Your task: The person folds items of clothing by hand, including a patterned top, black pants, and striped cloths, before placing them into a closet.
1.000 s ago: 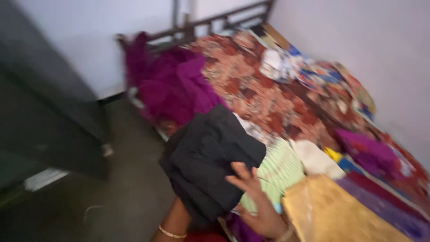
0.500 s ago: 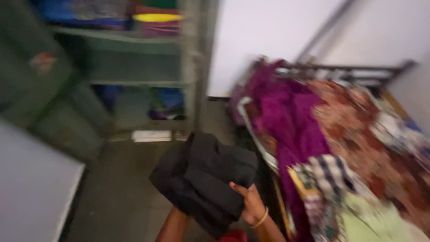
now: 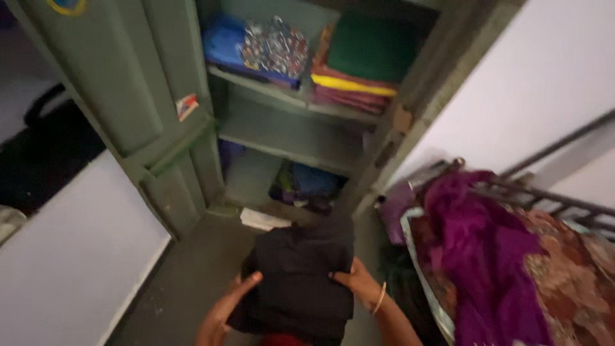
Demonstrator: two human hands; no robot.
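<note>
- In front of the open green cupboard [image 3: 192, 128], above the floor [image 3: 186, 282], a folded black garment [image 3: 298, 282] is carried between both hands.
- The left hand [image 3: 227, 307] props its lower left edge, fingers [image 3: 246, 285] stretched flat; the right hand [image 3: 355, 282] presses its right edge, fingers curled on.
- It looks soft, light, floppy: best supported from underneath at both side edges.
</note>
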